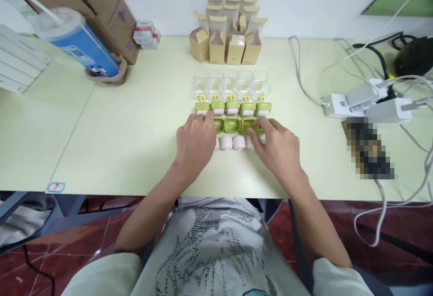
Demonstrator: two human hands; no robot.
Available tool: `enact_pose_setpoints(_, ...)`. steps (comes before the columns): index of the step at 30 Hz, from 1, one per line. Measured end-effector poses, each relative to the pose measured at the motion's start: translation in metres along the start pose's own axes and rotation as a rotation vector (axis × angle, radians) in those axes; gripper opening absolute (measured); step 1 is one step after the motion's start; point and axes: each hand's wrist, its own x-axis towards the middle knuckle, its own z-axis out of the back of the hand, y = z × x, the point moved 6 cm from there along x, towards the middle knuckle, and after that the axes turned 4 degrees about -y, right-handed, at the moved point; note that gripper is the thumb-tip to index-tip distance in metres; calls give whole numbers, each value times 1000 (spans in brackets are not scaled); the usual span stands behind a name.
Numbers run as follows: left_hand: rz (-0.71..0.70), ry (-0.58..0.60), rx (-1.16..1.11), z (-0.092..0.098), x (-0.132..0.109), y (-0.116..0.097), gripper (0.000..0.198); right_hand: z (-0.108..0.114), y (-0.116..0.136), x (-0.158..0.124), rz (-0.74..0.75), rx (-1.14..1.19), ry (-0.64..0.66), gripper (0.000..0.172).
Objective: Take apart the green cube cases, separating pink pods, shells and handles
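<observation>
My left hand (197, 142) is curled over the left end of a row of open green cups (232, 125). What its fingers grip is hidden beneath it. At the row's right end, my right hand (279, 147) has thumb and index finger closed about a green cup (260, 130), partly covered. Just in front of the cups runs a row of rounded pale pink-white pieces (239, 143), both ends hidden by my hands. Behind the cups stand several green-topped pieces with pale pink lower parts (232, 107). Farther back are clear plastic covers (231, 82) with small yellow parts (231, 97).
Open small cardboard boxes (218, 48) stand at the back. At left are a blue drink cup (89, 50) in a holder, a brown carton (117, 21) and small red-white boxes (147, 35). White chargers (341, 106), cables and a pixelated flat object (370, 149) lie at right.
</observation>
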Motion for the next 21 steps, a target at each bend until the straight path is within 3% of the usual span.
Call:
enact_pose_setpoints(5,-23,-13,-39,7,-2,8,8,2,-9,2,-6,50,3,21)
enact_pose_setpoints(10,-2,32,-3,1,-1,13,17,0,-11,2,4,94,-29,24)
enact_pose_setpoints(14,45,197,55,5,3,13,26,13,-21,9,22,159,-124,22)
enact_pose_setpoints(17,75,259,60,21,12,25,30,30,-40,23,-9,154,-175,18)
enact_pose_setpoints(21,41,187,-12,40,33,49,30,34,-55,34,2,204,-28,10)
